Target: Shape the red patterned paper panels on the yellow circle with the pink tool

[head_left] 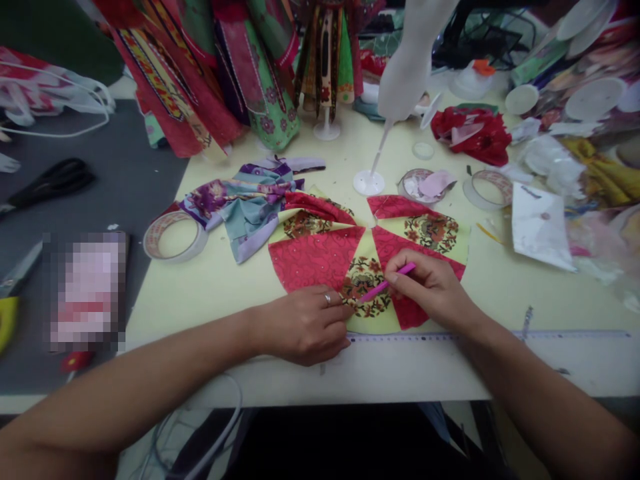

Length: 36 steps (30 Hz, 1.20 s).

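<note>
A round piece of patchwork cloth (320, 257) lies spread on the table, with red panels and pale yellow panels that carry dark flowers. My left hand (310, 327), with a ring on one finger, rests palm down on its near left edge, fingers laid out on the cloth. Between the fingertips of my right hand (430, 283) is a slim pink pen-like stick (387, 283). Its lower end points down left at a flowered panel, close to my left fingertips; whether it touches cannot be made out. Small pale dots show on the red panels.
A ruler strip (450, 337) runs along the front edge. Tape rolls (175, 237), purple and blue cloth (255, 200) and a white mannequin (407, 67) stand or lie behind. Dressed doll forms (327, 67) are at the back; scissors (50, 180) lie left, plastic bags (550, 167) right.
</note>
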Motion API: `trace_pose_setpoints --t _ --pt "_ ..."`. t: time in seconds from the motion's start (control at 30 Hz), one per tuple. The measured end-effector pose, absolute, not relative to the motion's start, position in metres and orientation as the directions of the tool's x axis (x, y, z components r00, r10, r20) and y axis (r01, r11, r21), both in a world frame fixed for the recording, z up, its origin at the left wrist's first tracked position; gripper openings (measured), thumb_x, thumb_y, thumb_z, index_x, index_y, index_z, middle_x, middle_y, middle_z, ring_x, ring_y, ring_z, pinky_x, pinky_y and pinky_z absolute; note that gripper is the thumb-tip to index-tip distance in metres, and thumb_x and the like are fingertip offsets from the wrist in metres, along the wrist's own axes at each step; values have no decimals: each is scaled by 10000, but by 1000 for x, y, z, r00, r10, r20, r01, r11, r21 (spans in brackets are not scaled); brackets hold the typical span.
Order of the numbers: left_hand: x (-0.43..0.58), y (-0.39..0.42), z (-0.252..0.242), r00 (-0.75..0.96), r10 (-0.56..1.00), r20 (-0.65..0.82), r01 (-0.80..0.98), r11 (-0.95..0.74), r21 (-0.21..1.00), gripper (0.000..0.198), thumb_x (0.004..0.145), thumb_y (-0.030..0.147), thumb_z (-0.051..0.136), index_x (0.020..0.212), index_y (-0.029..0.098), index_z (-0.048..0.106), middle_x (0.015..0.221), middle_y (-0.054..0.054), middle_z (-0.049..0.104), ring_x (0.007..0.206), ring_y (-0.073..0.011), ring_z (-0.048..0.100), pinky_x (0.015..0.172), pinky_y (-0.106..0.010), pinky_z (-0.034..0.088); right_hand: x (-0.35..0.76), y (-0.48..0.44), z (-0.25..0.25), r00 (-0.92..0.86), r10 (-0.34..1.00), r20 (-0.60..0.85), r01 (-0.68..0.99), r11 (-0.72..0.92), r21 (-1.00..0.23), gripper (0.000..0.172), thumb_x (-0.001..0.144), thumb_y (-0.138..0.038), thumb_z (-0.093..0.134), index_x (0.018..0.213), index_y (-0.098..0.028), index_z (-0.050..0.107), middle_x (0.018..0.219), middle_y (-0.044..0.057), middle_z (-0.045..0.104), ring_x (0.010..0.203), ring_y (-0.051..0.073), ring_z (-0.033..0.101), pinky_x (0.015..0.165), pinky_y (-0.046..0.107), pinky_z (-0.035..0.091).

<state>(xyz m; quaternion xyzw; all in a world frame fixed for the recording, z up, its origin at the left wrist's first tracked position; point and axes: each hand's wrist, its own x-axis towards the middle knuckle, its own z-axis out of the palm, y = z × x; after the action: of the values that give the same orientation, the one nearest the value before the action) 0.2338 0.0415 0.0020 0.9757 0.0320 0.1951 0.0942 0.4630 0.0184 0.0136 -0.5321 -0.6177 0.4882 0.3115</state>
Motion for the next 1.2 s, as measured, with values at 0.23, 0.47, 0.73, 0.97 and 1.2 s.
trace_pose_setpoints --t 0.23,0.47,0.73,0.97,1.2 --pt "233 43 1 921 116 373 28 -972 234 203 815 230 495 636 140 530 848 -104 659 755 -187 570 682 -313 490 463 19 13 -256 957 -134 348 -38 -937 154 843 -326 509 774 -189 499 592 -20 513 527 90 469 493 211 355" --pt "233 43 0 910 123 395 26 -970 242 177 809 207 511 648 140 535 864 -97 665 743 -172 575 688 -297 491 463 18 14 -263 955 -138 377 -30 -926 153 842 -326 507 775 -188 500 581 -20 514 519 91 473 480 210 347" --pt "233 44 -1 899 119 422 24 -974 223 178 809 202 518 645 137 543 879 -91 673 740 -173 582 677 -294 492 463 17 14 -271 953 -133 382 -20 -924 162 842 -342 506 786 -190 501 580 -20 513 518 91 472 476 208 342" --pt "234 44 1 911 137 390 35 -966 257 165 807 194 514 661 134 563 888 -92 673 746 -178 573 669 -299 492 462 17 15 -254 961 -108 403 4 -915 154 843 -329 507 779 -189 506 581 -17 514 517 90 468 475 210 337" --pt "234 45 0 908 155 390 40 -957 288 158 801 201 519 670 129 572 913 -98 669 740 -182 559 664 -302 483 463 16 14 -258 960 -105 405 9 -914 159 845 -338 503 786 -190 504 597 -14 517 519 88 462 474 209 335"
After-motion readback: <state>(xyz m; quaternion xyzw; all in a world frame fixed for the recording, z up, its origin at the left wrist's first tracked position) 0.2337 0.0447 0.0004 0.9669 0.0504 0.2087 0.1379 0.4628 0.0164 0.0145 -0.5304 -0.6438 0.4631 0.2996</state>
